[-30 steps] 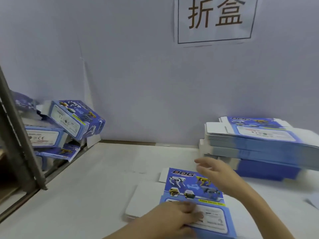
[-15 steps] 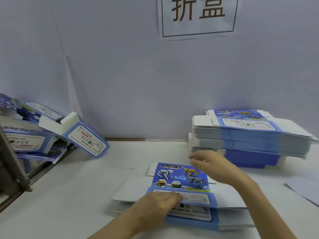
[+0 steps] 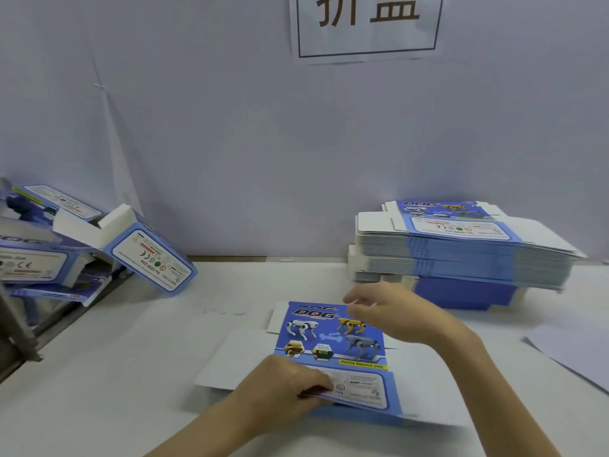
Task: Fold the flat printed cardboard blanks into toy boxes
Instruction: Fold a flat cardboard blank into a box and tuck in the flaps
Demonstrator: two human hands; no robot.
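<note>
A flat blue blank [image 3: 331, 347] printed with robot dogs and the word DOG lies on the white table [image 3: 138, 374] in front of me. My left hand [image 3: 283, 389] pinches its near edge and lifts that edge slightly off another blank beneath. My right hand [image 3: 393, 310] hovers over the blank's far right corner, fingers loosely curved, holding nothing. A tall stack of flat blanks [image 3: 461, 249] stands at the back right against the wall.
Several folded blue boxes [image 3: 148, 255] are piled at the left, one tipped onto the table. A grey metal frame [image 3: 16, 328] runs along the left edge. A loose white sheet [image 3: 573, 354] lies at the far right. A paper sign [image 3: 365, 24] hangs on the wall.
The view dipped and shifted. On the left, a folded box tumbled down onto the table. My left hand went from resting on the blank to pinching and raising its near edge.
</note>
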